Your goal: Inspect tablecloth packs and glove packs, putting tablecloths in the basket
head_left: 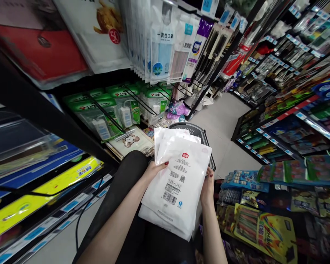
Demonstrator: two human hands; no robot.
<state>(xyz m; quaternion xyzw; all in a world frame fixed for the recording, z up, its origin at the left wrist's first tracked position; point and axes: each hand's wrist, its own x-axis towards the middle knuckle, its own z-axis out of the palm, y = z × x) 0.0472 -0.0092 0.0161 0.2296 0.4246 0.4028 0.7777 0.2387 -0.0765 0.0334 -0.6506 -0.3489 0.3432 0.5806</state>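
Note:
A stack of flat white plastic packets [187, 161] lies between my hands, above my lap. The top packet shows a red logo, small print and a barcode. My left hand [155, 171] grips the stack at its left edge, thumb on top and the other fingers hidden underneath. On the right edge my right hand [207, 187] holds the same packets, its fingertips curled at the side. Just beyond the packets, a dark grey shopping basket [205, 135] is partly covered by them.
At left, hanging packs of face masks [161, 47] and green-topped power strips [126, 110] fill a rack. A notebook with a cartoon cover [132, 141] lies below. Snack bags [264, 227] line the right shelf. Grey floor [222, 121] runs between the shelves.

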